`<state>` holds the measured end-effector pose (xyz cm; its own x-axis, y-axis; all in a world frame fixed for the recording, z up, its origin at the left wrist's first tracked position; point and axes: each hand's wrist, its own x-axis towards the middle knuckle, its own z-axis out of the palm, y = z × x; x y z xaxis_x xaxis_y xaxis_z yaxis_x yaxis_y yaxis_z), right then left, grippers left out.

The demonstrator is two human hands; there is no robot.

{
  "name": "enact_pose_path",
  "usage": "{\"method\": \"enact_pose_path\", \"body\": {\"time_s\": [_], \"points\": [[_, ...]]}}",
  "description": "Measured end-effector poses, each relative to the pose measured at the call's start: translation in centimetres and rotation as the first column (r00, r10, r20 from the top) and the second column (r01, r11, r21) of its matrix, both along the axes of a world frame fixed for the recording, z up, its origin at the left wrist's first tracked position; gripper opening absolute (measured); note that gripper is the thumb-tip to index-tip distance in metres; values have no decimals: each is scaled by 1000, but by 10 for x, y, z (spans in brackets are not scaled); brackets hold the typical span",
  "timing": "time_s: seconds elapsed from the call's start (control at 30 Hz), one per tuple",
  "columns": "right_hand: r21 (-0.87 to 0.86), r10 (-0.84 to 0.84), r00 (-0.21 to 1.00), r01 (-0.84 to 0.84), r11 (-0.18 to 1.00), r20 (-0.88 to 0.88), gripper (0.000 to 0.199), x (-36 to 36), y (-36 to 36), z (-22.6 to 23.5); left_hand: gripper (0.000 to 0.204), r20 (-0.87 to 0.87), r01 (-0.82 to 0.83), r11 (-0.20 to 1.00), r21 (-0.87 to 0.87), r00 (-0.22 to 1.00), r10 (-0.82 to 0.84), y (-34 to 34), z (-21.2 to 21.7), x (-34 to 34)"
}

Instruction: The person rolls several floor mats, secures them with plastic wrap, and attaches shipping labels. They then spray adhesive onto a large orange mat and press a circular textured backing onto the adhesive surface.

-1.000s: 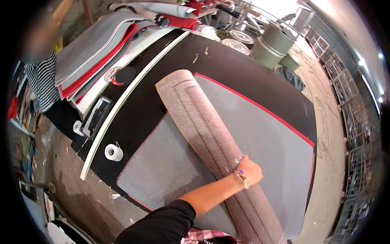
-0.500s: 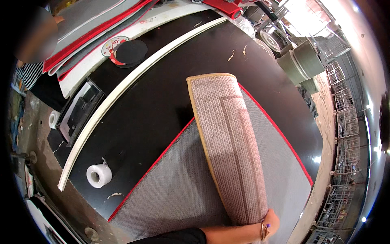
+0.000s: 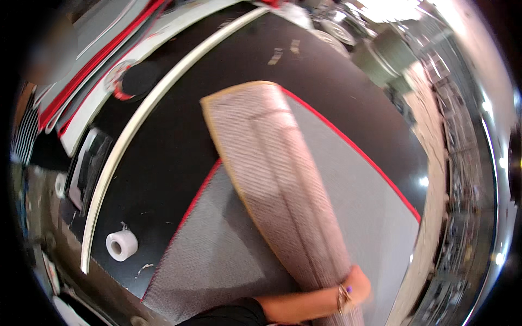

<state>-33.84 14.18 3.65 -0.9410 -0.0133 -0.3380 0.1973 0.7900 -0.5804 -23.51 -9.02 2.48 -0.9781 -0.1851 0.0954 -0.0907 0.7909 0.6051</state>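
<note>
Black case [image 3: 89, 171]: left of frame, open; contents blurred, dark and pale.
Green drum [image 3: 385, 58]: upper right; I cannot see inside.
Rolled mat [image 3: 280, 176]: centre to lower right, slanting, yellow-edged, over a red-edged grey mat [image 3: 375, 233].
My left hand [image 3: 358, 285]: lower right, on the roll, forearm laid across it.
My fingers: blurred; I cannot tell whether clenched.

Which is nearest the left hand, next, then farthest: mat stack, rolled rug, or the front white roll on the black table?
1. Rolled rug, against the left hand.
2. Front white roll, lower left.
3. Mat stack, upper left.
</note>
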Motion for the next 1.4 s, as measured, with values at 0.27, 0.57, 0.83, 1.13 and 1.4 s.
{"method": "enact_pose_path", "body": {"time_s": [0.27, 0.57, 0.83, 1.13, 1.4], "points": [[-147, -135, 991, 135, 980, 16, 23, 14, 172, -13, 22, 100, 85, 965, -249, 993, -62, -52, 38, 14], [-227, -410, 912, 397, 889, -10, 22, 25, 302, -86, 37, 201, -183, 949, -257, 950, 238, -52, 31, 8], [-683, -400, 911, 228, 693, -102, 19, 16, 323, 44, 21, -19, -195, 954, -227, 980, 196, -6, 34, -3], [-691, -131, 970, -48, 721, -205, 20, 5, 334, 99, 24, 8, 340, 940, 40, 940, -340, 256, 82, -60], [-795, -103, 980, -76, 602, -171, 19, 0, 344, 94, 29, -112, 426, 752, 502, 895, -432, 293, 81, -57]]}}
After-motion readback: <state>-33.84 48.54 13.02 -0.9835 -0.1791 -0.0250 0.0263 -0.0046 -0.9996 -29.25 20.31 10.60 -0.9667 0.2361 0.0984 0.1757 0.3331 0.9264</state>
